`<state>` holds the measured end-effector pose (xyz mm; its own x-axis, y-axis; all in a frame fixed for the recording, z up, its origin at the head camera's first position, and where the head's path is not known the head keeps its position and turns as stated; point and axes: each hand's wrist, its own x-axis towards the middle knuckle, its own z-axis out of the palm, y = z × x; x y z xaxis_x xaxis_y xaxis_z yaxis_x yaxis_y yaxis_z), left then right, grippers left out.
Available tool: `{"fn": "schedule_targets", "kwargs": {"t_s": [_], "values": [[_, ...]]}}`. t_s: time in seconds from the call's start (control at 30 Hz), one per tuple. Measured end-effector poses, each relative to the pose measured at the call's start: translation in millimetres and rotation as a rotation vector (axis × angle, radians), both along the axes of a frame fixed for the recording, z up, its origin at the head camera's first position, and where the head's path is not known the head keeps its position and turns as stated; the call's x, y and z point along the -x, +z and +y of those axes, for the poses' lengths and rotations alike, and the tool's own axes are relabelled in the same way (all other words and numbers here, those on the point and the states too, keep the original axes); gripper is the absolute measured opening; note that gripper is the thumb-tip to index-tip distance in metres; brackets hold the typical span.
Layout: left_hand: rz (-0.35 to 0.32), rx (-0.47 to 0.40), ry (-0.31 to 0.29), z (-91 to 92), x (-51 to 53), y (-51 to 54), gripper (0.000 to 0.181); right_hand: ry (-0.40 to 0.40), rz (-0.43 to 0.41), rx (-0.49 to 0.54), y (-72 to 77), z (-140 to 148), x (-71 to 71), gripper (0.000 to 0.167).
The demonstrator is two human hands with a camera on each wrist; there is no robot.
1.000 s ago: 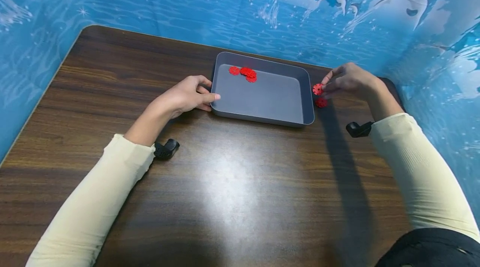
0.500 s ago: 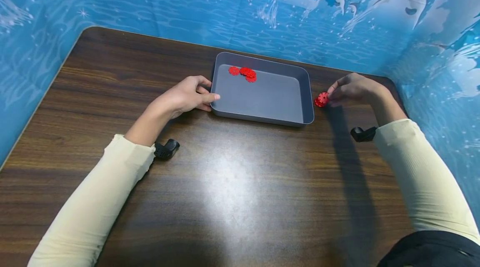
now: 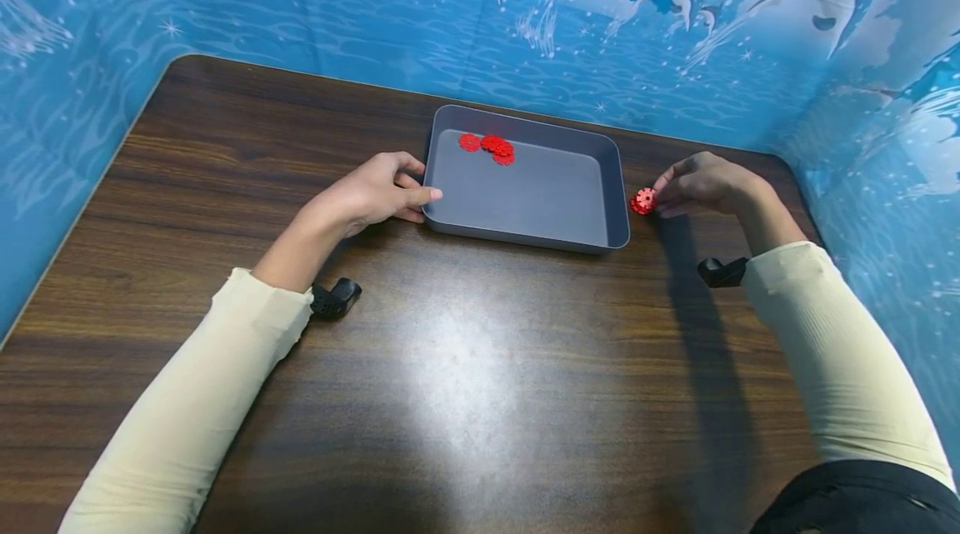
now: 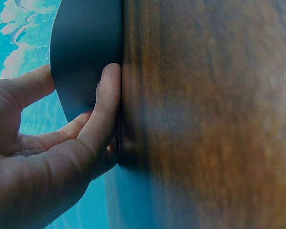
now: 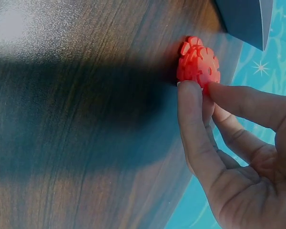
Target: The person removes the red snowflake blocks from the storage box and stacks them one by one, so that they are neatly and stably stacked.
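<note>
Slippage is prob. the main risk: R hand [image 3: 703, 182] pinches a red notched plastic-looking disc [image 5: 209, 68] by its edge only, other red notched discs [image 5: 184, 70] just behind, so contact cd knock it loose. It's just R of the dark-grey rectangular tray [image 3: 551, 199]. R hand's angled in twd tray; L hand [image 3: 378, 187] grips tray's L wall, thumb over rim.

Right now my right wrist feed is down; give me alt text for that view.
The right hand pinches at overlapping red notched discs; how many it grips is unclear. Below is a dark wood-grain table. A gray tray corner shows at top right, apart from the discs, with a blue backdrop beyond.
</note>
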<state>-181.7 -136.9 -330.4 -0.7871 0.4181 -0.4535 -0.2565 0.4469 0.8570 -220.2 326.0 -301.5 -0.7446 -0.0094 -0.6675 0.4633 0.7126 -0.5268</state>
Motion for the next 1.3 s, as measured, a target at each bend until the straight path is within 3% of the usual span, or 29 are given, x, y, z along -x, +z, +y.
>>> {"fn": "schedule_targets", "kwargs": {"t_s": [0.33, 0.73, 0.83, 1.07, 1.3], "values": [[0.0, 0.003, 0.001, 0.0, 0.1, -0.3, 0.069, -0.046, 0.005, 0.012, -5.4, 1.9, -0.7, 0.023], [0.001, -0.006, 0.001, -0.3, -0.2, -0.2, 0.069, -0.039, 0.026, 0.014, -1.2, 1.5, -2.2, 0.026], [0.002, -0.005, 0.001, 0.0, 0.2, -0.6, 0.069, -0.013, 0.033, -0.015, 2.7, -0.4, -1.5, 0.027], [0.001, 0.001, 0.002, -0.7, 0.8, -2.0, 0.069, 0.13, 0.068, -0.134, 16.7, -16.5, 5.8, 0.033], [0.002, -0.002, 0.003, -0.1, 0.5, -2.0, 0.069, 0.14, 0.09, -0.142, 30.0, -40.4, 14.2, 0.038]]}}
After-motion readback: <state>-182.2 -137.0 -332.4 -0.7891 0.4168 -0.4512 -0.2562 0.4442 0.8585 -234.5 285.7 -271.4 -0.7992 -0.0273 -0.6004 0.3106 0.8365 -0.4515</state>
